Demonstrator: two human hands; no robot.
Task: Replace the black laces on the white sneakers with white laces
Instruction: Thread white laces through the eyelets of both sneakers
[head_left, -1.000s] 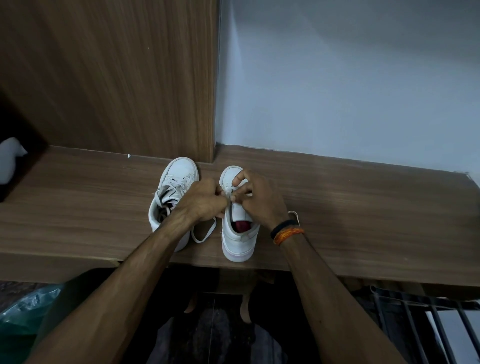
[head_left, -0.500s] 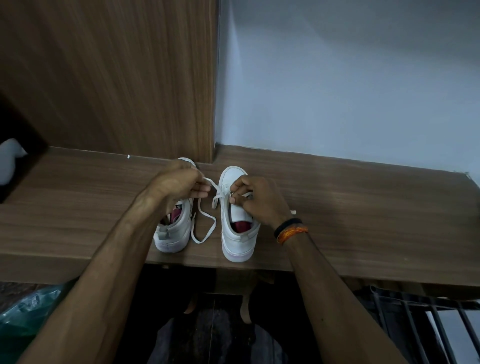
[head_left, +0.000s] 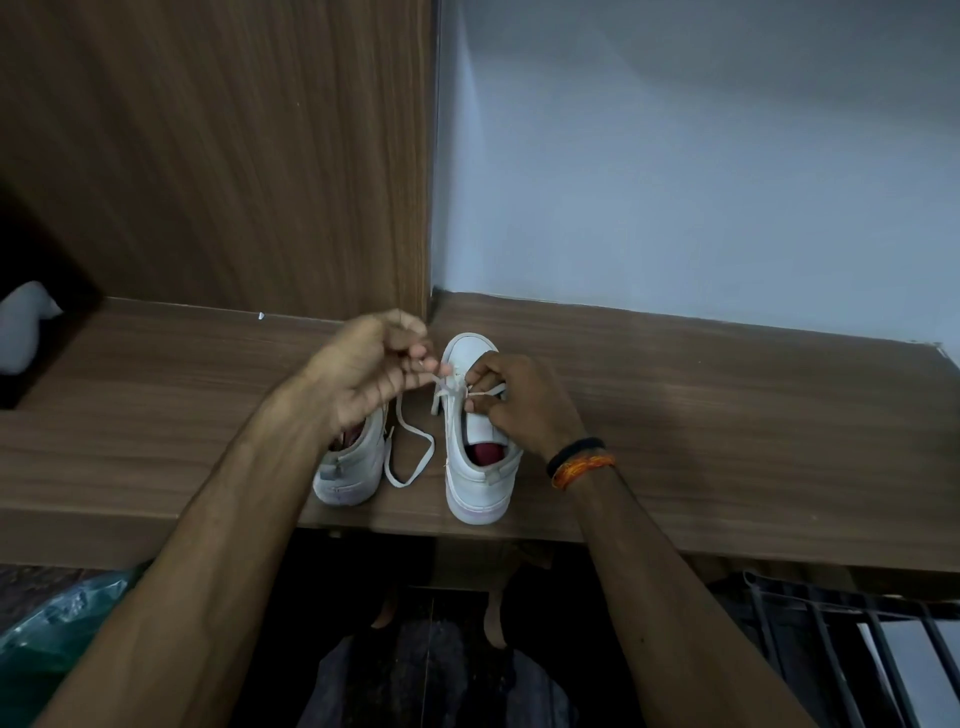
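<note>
Two white sneakers stand side by side on a wooden shelf (head_left: 701, 415), heels toward me. My left hand (head_left: 371, 371) hovers over the left sneaker (head_left: 353, 467), hides most of it, and pinches a white lace (head_left: 410, 447) that loops down between the shoes. On the right sneaker (head_left: 478, 488), my right hand (head_left: 519, 400) pinches the lace's other strand at the eyelets near the toe. Its red lining shows at the opening. No black lace is in view.
A wooden panel (head_left: 234, 156) rises behind the left shoe and a pale wall (head_left: 675, 156) behind the right. A white object (head_left: 23, 327) lies at far left. Below the shelf are a green plastic bag (head_left: 57, 634) and a metal rack (head_left: 857, 649).
My left hand has drawn the lace up and to the left, away from the right sneaker and over the left one. My right hand stays at the eyelets.
</note>
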